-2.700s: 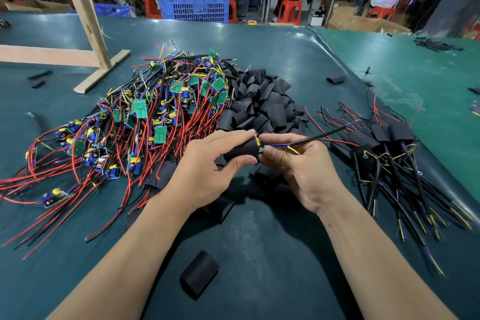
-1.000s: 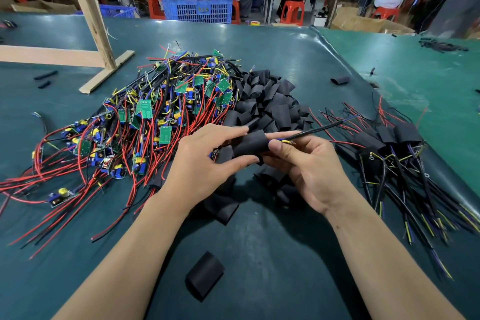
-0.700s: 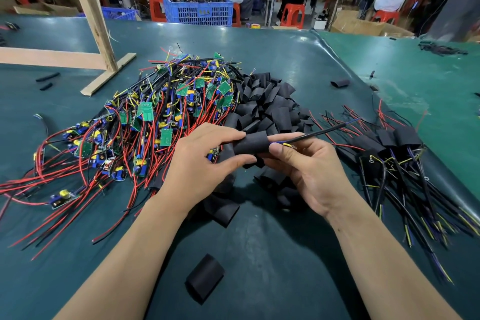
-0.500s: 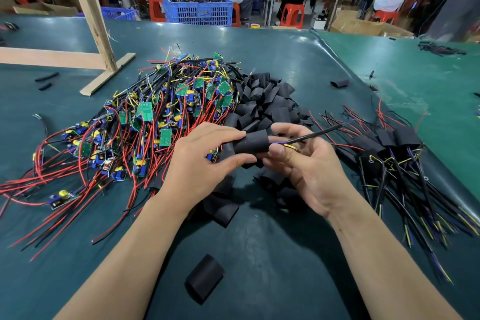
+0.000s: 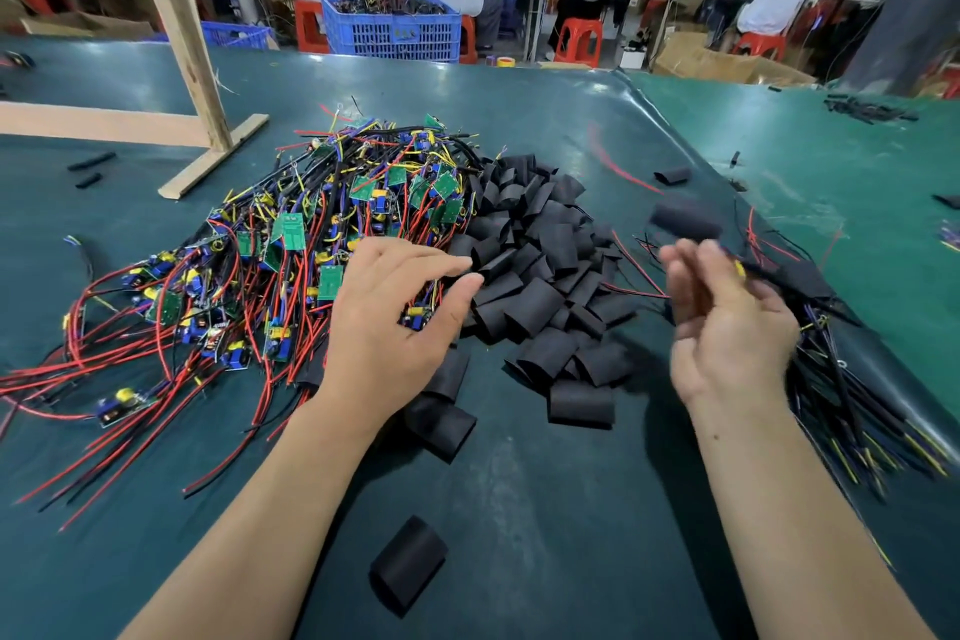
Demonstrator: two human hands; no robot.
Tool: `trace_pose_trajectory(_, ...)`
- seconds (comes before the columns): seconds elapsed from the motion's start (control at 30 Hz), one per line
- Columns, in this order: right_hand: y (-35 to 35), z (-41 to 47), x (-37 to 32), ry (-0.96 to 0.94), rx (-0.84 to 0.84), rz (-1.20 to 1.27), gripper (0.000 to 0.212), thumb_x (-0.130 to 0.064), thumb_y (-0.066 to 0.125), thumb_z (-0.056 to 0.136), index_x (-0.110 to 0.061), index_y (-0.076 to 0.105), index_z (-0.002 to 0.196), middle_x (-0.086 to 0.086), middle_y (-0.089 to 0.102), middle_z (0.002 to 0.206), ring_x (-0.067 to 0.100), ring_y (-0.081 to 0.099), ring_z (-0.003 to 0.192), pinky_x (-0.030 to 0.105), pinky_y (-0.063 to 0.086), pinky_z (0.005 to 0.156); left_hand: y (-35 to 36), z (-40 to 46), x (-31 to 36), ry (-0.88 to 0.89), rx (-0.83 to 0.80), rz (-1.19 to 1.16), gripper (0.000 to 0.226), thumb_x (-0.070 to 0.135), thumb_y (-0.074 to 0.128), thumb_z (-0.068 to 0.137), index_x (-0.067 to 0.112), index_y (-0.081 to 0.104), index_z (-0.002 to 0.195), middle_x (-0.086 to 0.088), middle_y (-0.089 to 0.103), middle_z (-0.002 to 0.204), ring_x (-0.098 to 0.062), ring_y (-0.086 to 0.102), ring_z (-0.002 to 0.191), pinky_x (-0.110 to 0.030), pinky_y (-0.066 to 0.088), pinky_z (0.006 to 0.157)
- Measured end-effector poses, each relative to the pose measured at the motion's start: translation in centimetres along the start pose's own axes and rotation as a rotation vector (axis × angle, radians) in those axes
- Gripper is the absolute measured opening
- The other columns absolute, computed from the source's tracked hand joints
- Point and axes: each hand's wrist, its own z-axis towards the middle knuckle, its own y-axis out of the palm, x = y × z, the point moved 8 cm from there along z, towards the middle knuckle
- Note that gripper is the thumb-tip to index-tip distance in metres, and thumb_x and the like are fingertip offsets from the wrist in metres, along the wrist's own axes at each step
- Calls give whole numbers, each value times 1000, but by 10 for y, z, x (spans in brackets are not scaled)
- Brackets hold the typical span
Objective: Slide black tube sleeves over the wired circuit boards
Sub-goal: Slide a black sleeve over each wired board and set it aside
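A heap of green circuit boards with red and black wires (image 5: pixel 311 244) lies left of centre on the dark green table. Beside it on the right is a pile of black tube sleeves (image 5: pixel 535 270). My left hand (image 5: pixel 389 327) hovers with relaxed fingers over the edge where both piles meet, and holds nothing. My right hand (image 5: pixel 727 322) is blurred, its fingers spread, right of the sleeve pile. Just above its fingertips a sleeved board (image 5: pixel 685 222) shows as a blur in the air. Sleeved boards with trailing wires (image 5: pixel 841 379) lie in a heap at the right.
One loose sleeve (image 5: pixel 408 564) lies near the front between my forearms, another (image 5: pixel 672 175) farther back right. A wooden frame (image 5: pixel 176 31) stands at the back left. Behind the table is a blue crate (image 5: pixel 395 23); people sit at benches beyond it.
Both hands held one sleeved board between them; now they have parted. The left hand has let go, and the right hand swung right while the sleeved board left its fingers.
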Motion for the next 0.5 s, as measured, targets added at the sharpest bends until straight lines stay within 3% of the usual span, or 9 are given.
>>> trace_pose_trajectory(0.13,-33,6,-5,-10,302,195,12,2,62,93,0,57,83,10,69,80,15,70,63,22,58,66,0,0,0,0,-10,-9,20,20,63,93,4,75,93,-1,70,94,-26,59,88,-33,46,86)
trace_pose_trajectory(0.23,-47,5,-3,32,412,258,13,4,62,92,0,53,83,11,64,88,14,69,61,22,59,67,3,-1,-6,-30,-57,22,18,21,64,93,6,75,96,4,70,95,-23,57,91,-30,43,89)
trace_pose_trajectory(0.33,-41,7,0,96,353,255,12,2,60,94,1,53,84,12,64,83,15,69,58,21,58,63,11,-4,-20,-118,-147,119,19,24,68,91,9,74,99,3,70,95,-25,55,94,-34,44,89)
trace_pose_trajectory(0.5,-10,-2,25,336,86,25,16,-12,63,94,-8,61,79,1,63,63,6,61,52,11,48,48,19,-14,-49,-287,-272,356,28,26,70,89,10,71,113,-8,67,109,-31,57,102,-42,42,89)
